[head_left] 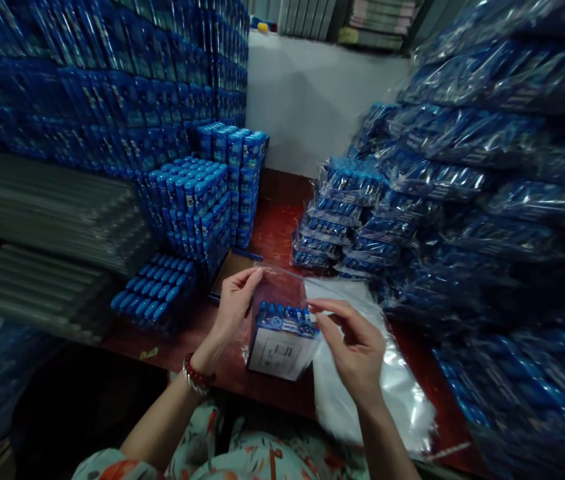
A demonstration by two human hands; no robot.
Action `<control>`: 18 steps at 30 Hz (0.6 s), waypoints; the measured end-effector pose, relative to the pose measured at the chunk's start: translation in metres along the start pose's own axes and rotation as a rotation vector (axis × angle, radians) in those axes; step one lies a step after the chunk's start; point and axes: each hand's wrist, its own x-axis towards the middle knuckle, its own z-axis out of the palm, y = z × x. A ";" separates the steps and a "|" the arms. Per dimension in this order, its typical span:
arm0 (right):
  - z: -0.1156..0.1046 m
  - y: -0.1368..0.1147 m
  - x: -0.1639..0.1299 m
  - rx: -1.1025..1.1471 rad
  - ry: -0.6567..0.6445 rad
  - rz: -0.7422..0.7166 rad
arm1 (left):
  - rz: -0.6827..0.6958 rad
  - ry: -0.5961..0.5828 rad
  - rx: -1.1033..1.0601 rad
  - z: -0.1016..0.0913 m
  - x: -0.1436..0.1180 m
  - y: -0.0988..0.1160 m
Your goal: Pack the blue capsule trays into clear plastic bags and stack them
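My left hand [233, 301] pinches the upper left edge of a clear plastic bag [282, 288] that stands on the red table [272, 230]. Inside the bag sits a small box of blue-capped items [282, 337] with a white front face. My right hand [357, 347] pinches the bag's right edge, at the level of the box top. Under my right hand lies a stack of flat clear bags [387, 380]. A red bead bracelet and a metal bangle sit on my left wrist.
Tall stacks of blue packs [112, 87] fill the left. A lower pile of blue-capped packs [195, 200] and one tray [155, 293] stand near my left hand. Bagged blue packs [462, 200] are heaped at the right. Grey strip stacks [37, 220] lie far left.
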 end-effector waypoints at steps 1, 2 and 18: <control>0.006 0.000 0.006 -0.199 -0.038 -0.135 | 0.000 -0.001 -0.023 0.001 0.000 0.000; 0.012 0.002 0.012 -0.366 -0.077 -0.260 | 0.006 -0.008 -0.041 0.001 0.000 0.001; 0.054 0.010 0.066 -1.114 -0.509 -0.705 | 0.406 -0.163 0.547 -0.022 -0.006 0.004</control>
